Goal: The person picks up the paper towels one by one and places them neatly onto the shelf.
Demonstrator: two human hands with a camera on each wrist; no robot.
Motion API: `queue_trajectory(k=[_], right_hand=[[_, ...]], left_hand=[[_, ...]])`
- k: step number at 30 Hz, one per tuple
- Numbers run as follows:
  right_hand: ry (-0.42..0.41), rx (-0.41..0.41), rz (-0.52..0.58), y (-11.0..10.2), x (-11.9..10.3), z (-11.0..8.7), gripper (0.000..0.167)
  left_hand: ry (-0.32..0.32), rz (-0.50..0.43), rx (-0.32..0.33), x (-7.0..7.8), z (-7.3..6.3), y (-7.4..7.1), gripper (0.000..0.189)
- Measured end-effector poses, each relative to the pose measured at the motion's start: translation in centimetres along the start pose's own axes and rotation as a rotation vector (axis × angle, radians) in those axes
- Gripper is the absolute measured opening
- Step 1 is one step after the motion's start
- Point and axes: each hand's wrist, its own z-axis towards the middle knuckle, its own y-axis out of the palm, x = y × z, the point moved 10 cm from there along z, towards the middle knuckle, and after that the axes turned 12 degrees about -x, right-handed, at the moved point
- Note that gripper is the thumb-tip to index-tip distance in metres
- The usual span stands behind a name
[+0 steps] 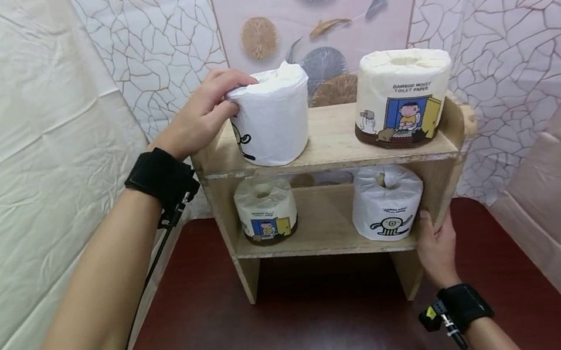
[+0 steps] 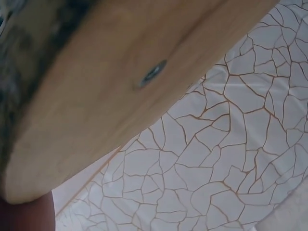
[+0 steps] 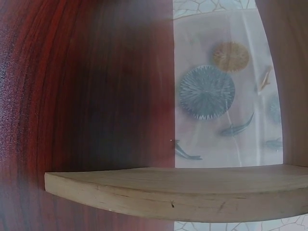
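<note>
A two-tier wooden shelf (image 1: 330, 133) stands on the dark red table, its side panel (image 2: 110, 91) close up in the left wrist view. My left hand (image 1: 205, 114) grips a white-wrapped toilet paper roll (image 1: 273, 120) at the upper left, fingers over its top edge and thumb at its side. Low on the right, my right hand (image 1: 437, 246) holds the shelf's right side panel (image 1: 434, 190), thumb inside and fingers around the outer side. Beside that thumb sits another white roll (image 1: 387, 202) on the lower tier. The right wrist view shows a wooden panel edge (image 3: 183, 192) but not the hand.
A cream roll (image 1: 403, 97) with a cartoon print stands at the upper right, and a similar one (image 1: 266, 209) at the lower left. Behind the shelf hangs a patterned backdrop (image 1: 162, 43). Pale cloth (image 1: 25, 132) drapes the left side. The table (image 1: 302, 338) extends in front.
</note>
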Motion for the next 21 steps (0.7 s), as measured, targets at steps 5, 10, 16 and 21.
queue_trajectory(k=[5, 10, 16, 21], right_hand=[[0.003, -0.004, 0.003, 0.1, 0.1, 0.0, 0.047], [-0.007, -0.002, 0.018, 0.1, 0.1, -0.1, 0.046], [-0.008, -0.003, 0.026, 0.2, 0.1, -0.1, 0.047], [-0.014, 0.002, 0.028, 0.2, 0.1, 0.0, 0.045]], left_hand=[[-0.002, 0.066, -0.018, 0.1, 0.2, 0.4, 0.04], [0.015, 0.15, -0.014, 0.6, 0.5, 0.6, 0.039], [0.031, 0.293, 0.017, 1.4, 0.7, 0.8, 0.036], [0.005, 0.409, 0.081, 2.0, 0.7, 0.9, 0.037]])
